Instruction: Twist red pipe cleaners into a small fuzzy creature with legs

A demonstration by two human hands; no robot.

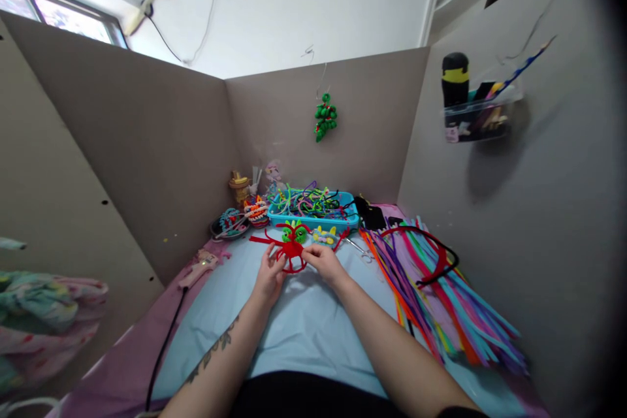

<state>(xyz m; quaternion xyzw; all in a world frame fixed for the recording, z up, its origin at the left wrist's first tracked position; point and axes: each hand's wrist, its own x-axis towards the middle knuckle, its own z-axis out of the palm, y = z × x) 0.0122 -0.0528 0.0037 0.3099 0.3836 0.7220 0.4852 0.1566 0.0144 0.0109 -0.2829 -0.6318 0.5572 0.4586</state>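
Observation:
Between my two hands is a red pipe-cleaner figure (292,248), with a solid middle, a looped lower part and loose red ends sticking out at the top and left. My left hand (271,272) grips its left side, fingers closed on it. On the opposite side, my right hand (321,260) pinches the red piece between thumb and forefinger. Just behind it sits a green fuzzy figure (300,233) with dark eyes, partly hidden by the red work. A yellow and blue fuzzy piece (324,237) lies beyond my right hand.
A blue basket (313,225) of tangled pipe cleaners stands at the back. Bundles of coloured pipe cleaners (431,294) cover the right side, scissors (360,248) beside them. A corded pink tool (200,268) lies left. Grey partitions (279,124) enclose the table.

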